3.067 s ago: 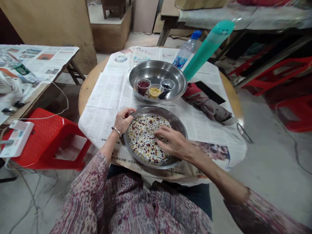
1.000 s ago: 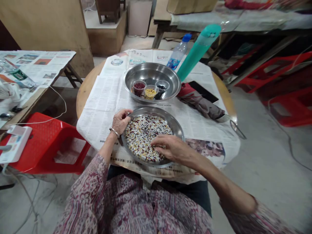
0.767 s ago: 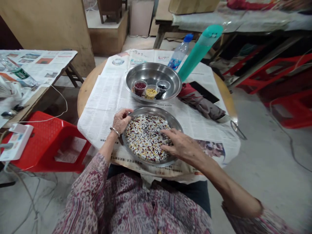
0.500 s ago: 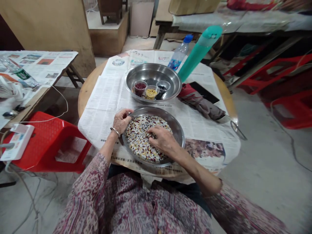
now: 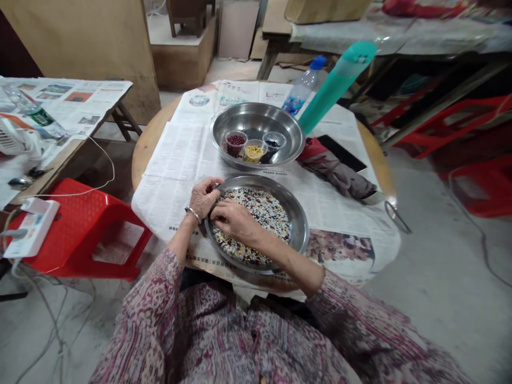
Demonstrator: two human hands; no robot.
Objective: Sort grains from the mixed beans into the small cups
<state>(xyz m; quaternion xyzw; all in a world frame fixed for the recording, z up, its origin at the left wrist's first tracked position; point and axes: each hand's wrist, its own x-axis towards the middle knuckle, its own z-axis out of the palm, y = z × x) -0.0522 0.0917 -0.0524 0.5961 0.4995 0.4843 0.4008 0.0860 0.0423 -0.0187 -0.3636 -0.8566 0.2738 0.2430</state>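
Two hands at a steel basin (image 5: pixel 299 226) of mixed grains and beans (image 5: pixel 270 210), by the near edge of a round table (image 5: pixel 144 149).
The left hand (image 5: pixel 204 196), partly curled, holds the basin's left rim between thumb and fingers; the right hand (image 5: pixel 237 220), fingers bent close together, dips into the left part of the mix just beside it, and whether it pinches anything cannot be told. Toward the far edge, a second basin (image 5: pixel 260 116) holds cups of red beans (image 5: pixel 236 141), yellow kernels (image 5: pixel 254 153) and black beans (image 5: pixel 273 143). Toward the right edge, a folded umbrella (image 5: pixel 338 172) lies on newspaper (image 5: pixel 180 154).
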